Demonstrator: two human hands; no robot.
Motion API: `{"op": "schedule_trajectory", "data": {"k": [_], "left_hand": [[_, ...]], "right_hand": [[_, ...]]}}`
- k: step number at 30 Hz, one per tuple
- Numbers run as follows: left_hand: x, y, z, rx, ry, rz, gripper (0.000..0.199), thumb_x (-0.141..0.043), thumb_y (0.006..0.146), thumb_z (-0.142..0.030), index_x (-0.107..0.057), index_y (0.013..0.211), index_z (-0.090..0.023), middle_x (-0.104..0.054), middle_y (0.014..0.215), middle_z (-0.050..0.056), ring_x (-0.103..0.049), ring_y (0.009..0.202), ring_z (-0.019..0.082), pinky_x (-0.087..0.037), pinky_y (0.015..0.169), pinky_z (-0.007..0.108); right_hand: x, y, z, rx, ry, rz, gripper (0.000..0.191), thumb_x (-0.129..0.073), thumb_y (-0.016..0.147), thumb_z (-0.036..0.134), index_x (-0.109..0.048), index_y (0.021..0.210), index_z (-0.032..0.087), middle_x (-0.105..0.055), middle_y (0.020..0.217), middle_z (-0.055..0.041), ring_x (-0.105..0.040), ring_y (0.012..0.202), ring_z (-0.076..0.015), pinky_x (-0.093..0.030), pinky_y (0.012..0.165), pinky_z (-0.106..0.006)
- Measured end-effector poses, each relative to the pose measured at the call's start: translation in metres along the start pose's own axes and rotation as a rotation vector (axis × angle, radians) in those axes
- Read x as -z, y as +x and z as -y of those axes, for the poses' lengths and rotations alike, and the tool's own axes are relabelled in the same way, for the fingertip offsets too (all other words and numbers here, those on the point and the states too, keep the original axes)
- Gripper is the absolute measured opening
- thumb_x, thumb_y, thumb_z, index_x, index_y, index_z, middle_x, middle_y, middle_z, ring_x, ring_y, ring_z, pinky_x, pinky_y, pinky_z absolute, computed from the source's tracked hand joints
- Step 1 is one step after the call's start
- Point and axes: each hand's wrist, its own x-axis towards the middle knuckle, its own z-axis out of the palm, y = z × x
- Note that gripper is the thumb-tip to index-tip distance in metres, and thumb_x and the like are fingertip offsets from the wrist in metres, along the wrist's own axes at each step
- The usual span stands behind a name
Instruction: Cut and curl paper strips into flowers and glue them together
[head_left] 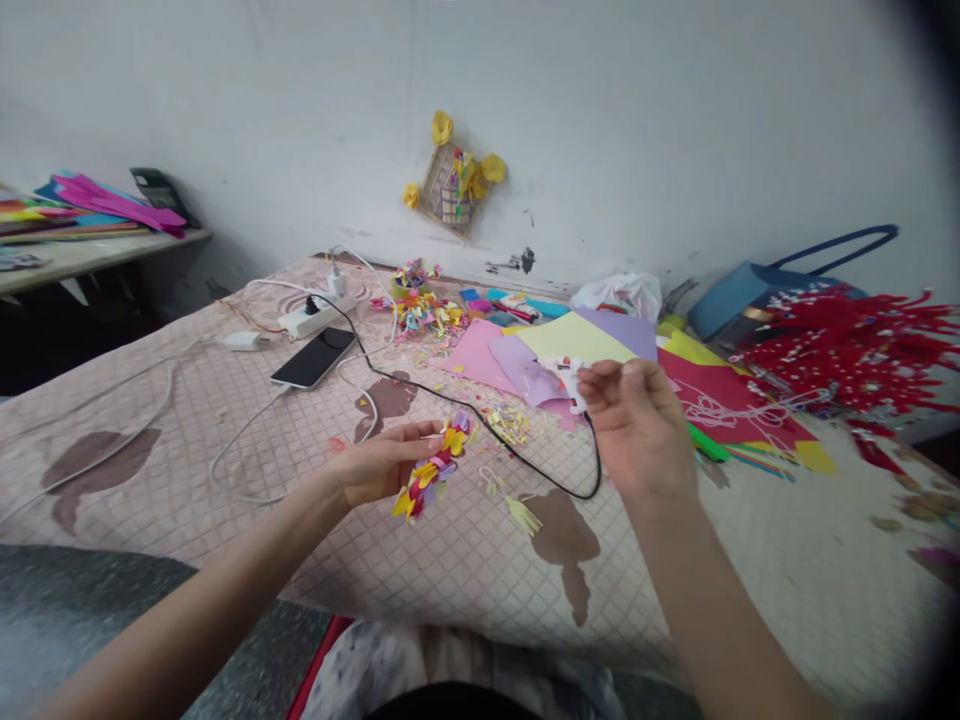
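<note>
My left hand [394, 460] is closed round a short garland of small yellow, purple and dark red paper pieces [433, 467], held above the table. Raised at the right, my right hand [634, 420] has its thumb and fingers pinched together; whatever is between them is too small to make out. Just beyond its fingertips a white device with red marks [574, 382], partly hidden by the hand, joins a black cord [480, 415]. A pale yellow paper tassel with a string [523, 515] lies on the table between my hands.
Coloured paper sheets [592, 338] and paper scraps [506, 425] lie beyond my hands. A phone [313, 358] on a white cable and a power strip [319, 315] are at left. Red fuzzy stems [847, 345] and a blue bag [739, 300] stand at right.
</note>
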Motion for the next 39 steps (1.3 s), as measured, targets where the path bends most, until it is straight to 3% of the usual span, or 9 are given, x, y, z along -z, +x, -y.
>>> {"op": "schedule_trajectory", "data": {"k": [4, 10, 14, 16, 18, 20, 22, 24, 39], "left_hand": [[0.005, -0.001, 0.0, -0.026, -0.031, -0.013, 0.02, -0.068, 0.075, -0.009, -0.063, 0.094, -0.011, -0.071, 0.088, 0.007, -0.069, 0.07, 0.013, -0.057, 0.063, 0.02], [0.007, 0.0, -0.003, -0.048, -0.054, -0.033, 0.014, -0.061, 0.081, -0.009, -0.063, 0.095, -0.01, -0.071, 0.088, 0.009, -0.07, 0.069, 0.015, -0.056, 0.059, 0.02], [0.01, 0.003, -0.003, -0.055, -0.082, -0.036, 0.015, -0.058, 0.083, -0.011, -0.062, 0.098, -0.009, -0.07, 0.088, 0.01, -0.069, 0.07, 0.016, -0.057, 0.06, 0.022], [0.008, 0.004, -0.003, -0.049, -0.101, -0.028, 0.017, -0.057, 0.084, -0.012, -0.061, 0.101, -0.01, -0.07, 0.087, 0.01, -0.069, 0.071, 0.016, -0.057, 0.06, 0.023], [0.004, 0.005, -0.003, -0.038, -0.115, -0.017, 0.019, -0.057, 0.084, -0.012, -0.061, 0.102, -0.01, -0.07, 0.088, 0.01, -0.069, 0.072, 0.017, -0.057, 0.061, 0.024], [-0.001, 0.005, -0.004, -0.033, -0.12, -0.007, 0.019, -0.056, 0.085, -0.012, -0.061, 0.103, -0.01, -0.07, 0.087, 0.01, -0.069, 0.071, 0.017, -0.057, 0.062, 0.025], [-0.008, 0.005, -0.004, -0.038, -0.115, -0.005, 0.018, -0.056, 0.084, -0.01, -0.061, 0.102, -0.009, -0.071, 0.085, 0.009, -0.069, 0.07, 0.016, -0.057, 0.063, 0.024], [-0.014, 0.004, -0.005, -0.053, -0.11, -0.009, 0.017, -0.056, 0.084, -0.008, -0.062, 0.1, -0.009, -0.071, 0.083, 0.008, -0.069, 0.068, 0.014, -0.056, 0.064, 0.022], [-0.022, 0.008, 0.001, -0.081, -0.127, 0.043, 0.01, -0.065, 0.077, -0.008, -0.065, 0.087, -0.011, -0.068, 0.075, 0.002, -0.064, 0.059, 0.009, -0.05, 0.053, 0.014]], "right_hand": [[0.022, 0.015, 0.017, 0.211, -0.046, -0.171, 0.004, -0.06, 0.082, 0.019, -0.058, 0.078, 0.02, -0.068, 0.082, 0.0016, -0.067, 0.08, -0.0114, -0.051, 0.076, -0.026], [0.053, 0.032, 0.043, 0.454, -0.15, -0.377, 0.02, -0.051, 0.085, 0.009, -0.057, 0.073, 0.023, -0.067, 0.084, 0.0019, -0.066, 0.083, -0.012, -0.047, 0.085, -0.031], [0.053, 0.03, 0.041, 0.567, -0.267, -0.408, 0.019, -0.049, 0.088, 0.015, -0.055, 0.074, 0.026, -0.06, 0.075, 0.0043, -0.063, 0.075, -0.0116, -0.047, 0.076, -0.03], [0.035, 0.016, 0.028, 0.52, -0.376, -0.335, 0.015, -0.052, 0.086, 0.015, -0.055, 0.075, 0.024, -0.052, 0.063, 0.0055, -0.055, 0.057, -0.0107, -0.045, 0.061, -0.027], [0.01, -0.007, 0.011, 0.431, -0.58, -0.241, 0.006, -0.056, 0.085, 0.018, -0.057, 0.08, 0.021, -0.054, 0.066, 0.0036, -0.052, 0.057, -0.0112, -0.043, 0.057, -0.026], [-0.016, -0.032, -0.005, 0.292, -0.771, 0.065, 0.006, -0.058, 0.083, 0.017, -0.06, 0.087, 0.021, -0.059, 0.077, 0.0004, -0.055, 0.067, -0.0131, -0.045, 0.061, -0.028], [-0.036, -0.051, -0.016, 0.284, -0.802, 0.381, 0.007, -0.057, 0.084, 0.016, -0.061, 0.085, 0.021, -0.059, 0.079, -0.0007, -0.056, 0.075, -0.015, -0.047, 0.067, -0.03], [-0.046, -0.062, -0.022, 0.263, -0.828, 0.526, 0.009, -0.055, 0.086, 0.016, -0.062, 0.088, 0.021, -0.059, 0.084, -0.0027, -0.057, 0.083, -0.0167, -0.048, 0.074, -0.033], [-0.053, -0.065, -0.026, 0.204, -0.949, 0.527, 0.01, -0.054, 0.086, 0.014, -0.058, 0.093, 0.022, -0.056, 0.089, -0.0049, -0.055, 0.089, -0.0195, -0.047, 0.079, -0.036]]}}
